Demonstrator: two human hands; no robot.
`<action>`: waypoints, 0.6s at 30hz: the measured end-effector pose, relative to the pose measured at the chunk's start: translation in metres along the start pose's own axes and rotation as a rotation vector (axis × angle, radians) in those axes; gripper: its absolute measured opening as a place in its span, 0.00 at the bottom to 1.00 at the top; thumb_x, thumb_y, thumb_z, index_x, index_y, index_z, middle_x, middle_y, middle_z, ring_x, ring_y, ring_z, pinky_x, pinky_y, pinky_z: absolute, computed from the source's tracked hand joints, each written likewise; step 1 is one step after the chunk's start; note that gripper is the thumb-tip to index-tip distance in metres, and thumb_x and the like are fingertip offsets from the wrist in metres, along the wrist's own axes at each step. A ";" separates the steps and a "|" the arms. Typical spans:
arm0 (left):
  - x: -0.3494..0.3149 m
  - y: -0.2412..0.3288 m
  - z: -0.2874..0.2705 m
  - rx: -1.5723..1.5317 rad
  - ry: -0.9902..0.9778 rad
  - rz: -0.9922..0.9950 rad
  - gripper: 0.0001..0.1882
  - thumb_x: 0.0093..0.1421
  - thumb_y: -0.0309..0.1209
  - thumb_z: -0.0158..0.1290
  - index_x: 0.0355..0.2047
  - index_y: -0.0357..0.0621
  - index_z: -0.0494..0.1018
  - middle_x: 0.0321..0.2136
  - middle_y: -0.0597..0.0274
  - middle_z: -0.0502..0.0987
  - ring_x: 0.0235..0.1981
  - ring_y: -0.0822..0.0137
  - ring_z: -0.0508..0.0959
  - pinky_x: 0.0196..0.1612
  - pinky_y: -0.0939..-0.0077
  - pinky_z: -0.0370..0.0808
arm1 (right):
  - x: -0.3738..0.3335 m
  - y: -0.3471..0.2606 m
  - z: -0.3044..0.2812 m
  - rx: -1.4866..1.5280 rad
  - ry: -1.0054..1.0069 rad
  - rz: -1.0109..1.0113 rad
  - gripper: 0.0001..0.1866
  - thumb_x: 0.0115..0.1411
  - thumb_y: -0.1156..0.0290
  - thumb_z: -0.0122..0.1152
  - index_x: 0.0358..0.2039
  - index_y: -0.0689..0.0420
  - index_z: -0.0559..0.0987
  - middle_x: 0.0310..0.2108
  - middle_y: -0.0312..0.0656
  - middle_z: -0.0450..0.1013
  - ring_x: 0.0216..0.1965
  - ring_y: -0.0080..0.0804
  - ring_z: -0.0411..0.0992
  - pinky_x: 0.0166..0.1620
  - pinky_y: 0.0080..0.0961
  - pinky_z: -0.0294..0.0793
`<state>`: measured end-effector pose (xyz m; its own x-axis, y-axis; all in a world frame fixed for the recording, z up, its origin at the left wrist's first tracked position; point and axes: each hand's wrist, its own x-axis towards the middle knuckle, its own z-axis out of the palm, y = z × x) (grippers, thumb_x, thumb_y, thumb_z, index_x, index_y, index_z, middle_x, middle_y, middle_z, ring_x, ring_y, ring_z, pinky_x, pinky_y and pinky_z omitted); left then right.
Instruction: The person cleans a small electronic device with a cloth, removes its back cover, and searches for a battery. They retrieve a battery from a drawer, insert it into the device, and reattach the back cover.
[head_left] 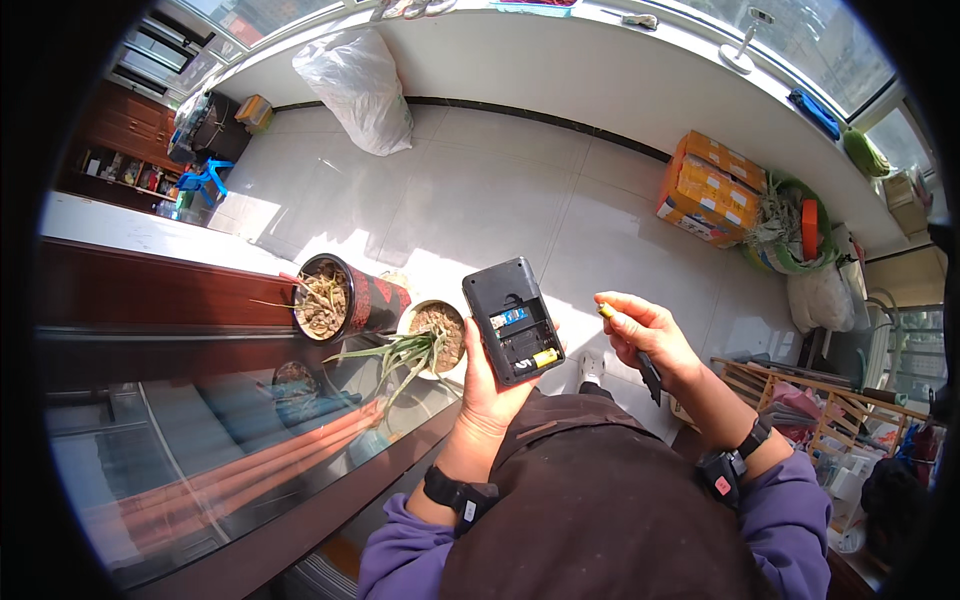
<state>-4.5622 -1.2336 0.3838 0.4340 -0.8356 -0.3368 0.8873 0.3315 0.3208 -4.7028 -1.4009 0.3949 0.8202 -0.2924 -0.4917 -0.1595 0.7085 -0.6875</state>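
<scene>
My left hand (493,392) is closed around a black handheld device (497,283), its back turned up. The battery compartment is uncovered: a small blue circuit board (511,318) shows inside, and a yellow battery (545,357) lies in the lower slot. The space beside that battery looks dark. To the right of the device, my right hand (650,335) pinches another yellow battery (606,311) between thumb and fingertips. A thin black piece (650,378), perhaps the cover, is tucked under the other fingers of that hand, partly hidden.
Left of the device stand a white pot (405,318) with a spiky plant and a black-and-red pot (375,298). A glass-sided wooden ledge (160,285) runs along the left. Farther off are a white sack (355,85), an orange carton (705,190) and a wooden rack (840,425).
</scene>
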 end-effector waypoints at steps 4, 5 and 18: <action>0.025 0.021 -0.004 -0.001 0.089 0.028 0.35 0.59 0.61 0.36 0.56 0.47 0.61 0.48 0.51 0.70 0.50 0.50 0.71 0.50 0.47 0.69 | 0.044 -0.026 0.011 -0.135 -0.231 -0.032 0.17 0.66 0.66 0.45 0.54 0.54 0.68 0.31 0.33 0.71 0.28 0.16 0.64 0.23 0.10 0.59; 0.034 0.029 -0.007 -0.010 0.066 0.043 0.35 0.59 0.61 0.36 0.56 0.47 0.61 0.48 0.51 0.70 0.50 0.49 0.71 0.50 0.47 0.69 | 0.058 -0.033 0.016 -0.236 -0.244 -0.014 0.16 0.66 0.66 0.45 0.53 0.54 0.68 0.32 0.34 0.71 0.28 0.17 0.67 0.23 0.10 0.60; 0.170 0.194 -0.030 -0.194 0.070 0.074 0.29 0.61 0.51 0.39 0.54 0.42 0.63 0.49 0.46 0.69 0.50 0.47 0.70 0.51 0.47 0.68 | 0.267 -0.128 0.088 -0.593 -0.191 -0.214 0.08 0.60 0.74 0.55 0.34 0.58 0.64 0.30 0.39 0.71 0.35 0.24 0.72 0.39 0.22 0.72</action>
<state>-4.3121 -1.2981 0.3623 0.5027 -0.7759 -0.3812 0.8632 0.4744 0.1728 -4.4149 -1.5138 0.3985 0.9419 -0.2293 -0.2455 -0.2129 0.1578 -0.9642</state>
